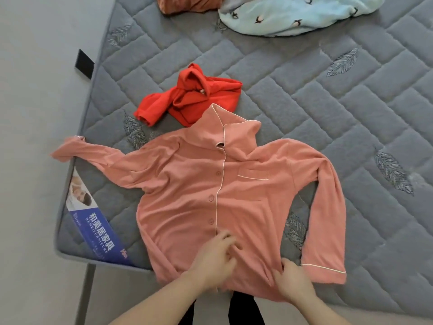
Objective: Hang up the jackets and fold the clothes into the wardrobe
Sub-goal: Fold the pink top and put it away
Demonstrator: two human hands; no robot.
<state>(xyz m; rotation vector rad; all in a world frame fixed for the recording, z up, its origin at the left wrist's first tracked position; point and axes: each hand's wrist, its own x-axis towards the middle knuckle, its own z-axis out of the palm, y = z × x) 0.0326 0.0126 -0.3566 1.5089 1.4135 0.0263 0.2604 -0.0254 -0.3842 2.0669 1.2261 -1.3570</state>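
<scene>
At the hem: both hands are working the pink shirt point(199, 184).
Left hand point(214, 256) fingers are spreading apart on the fabric; right hand point(293, 281) fingers are clamping the hem.

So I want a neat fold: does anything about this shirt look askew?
Yes. The pink shirt lies flat, but its sleeve on the left trails twisted over the mattress edge, and its collar overlaps the crumpled red top.
</scene>
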